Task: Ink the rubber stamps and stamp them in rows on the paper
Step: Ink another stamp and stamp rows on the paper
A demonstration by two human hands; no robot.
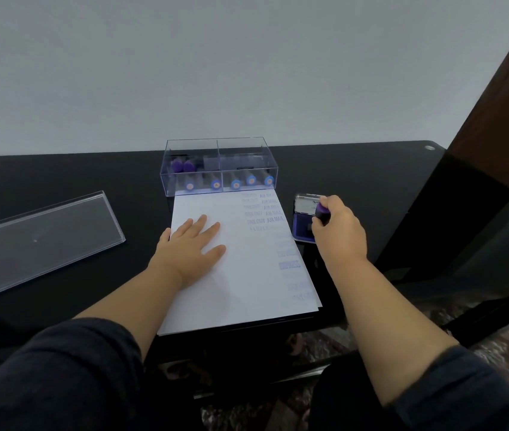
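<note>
Stamp (322, 214) gripped over one ink pad (303, 233), seven boxed — one paper (240, 284)

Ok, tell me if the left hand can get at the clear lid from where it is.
Probably yes: the left hand lies flat on the paper, and only bare table separates it from the lid.
</note>
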